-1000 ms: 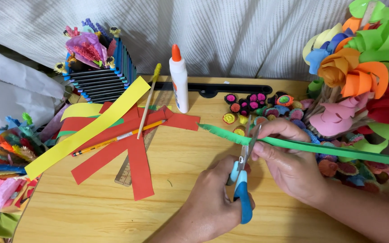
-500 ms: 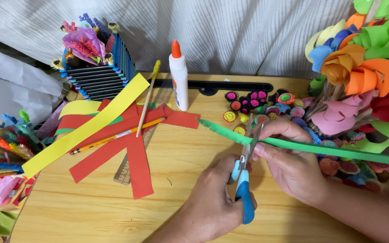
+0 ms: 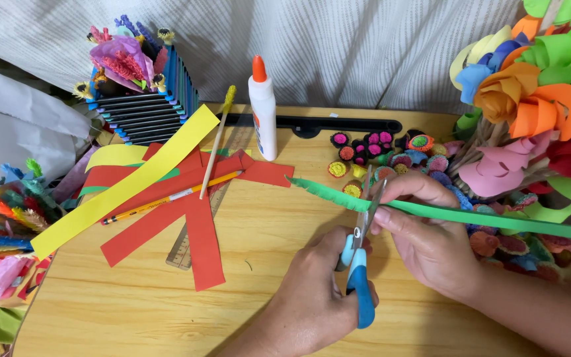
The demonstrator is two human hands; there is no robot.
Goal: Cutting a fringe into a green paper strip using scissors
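Compared with half a second earlier, the hands and tools had barely shifted, and the fringed stretch of the green strip point(image 3: 444, 213) looked slightly longer. The left hand point(image 3: 312, 304) was closed on the blue-handled scissors point(image 3: 359, 264), blades upright at the strip's edge, while the right hand point(image 3: 424, 231) pinched the strip just beside them. The strip lay across the wooden table point(image 3: 133, 311), fringed at its left end, smooth toward the right.

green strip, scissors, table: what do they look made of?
Green strip: looks like matte paper; thin, flat, one end snipped into a fine fringe.
Scissors: bright metal blades, glossy blue and white handles, likely plastic.
Table: light wood grain, smooth sheen; real wood or laminate, can't tell.
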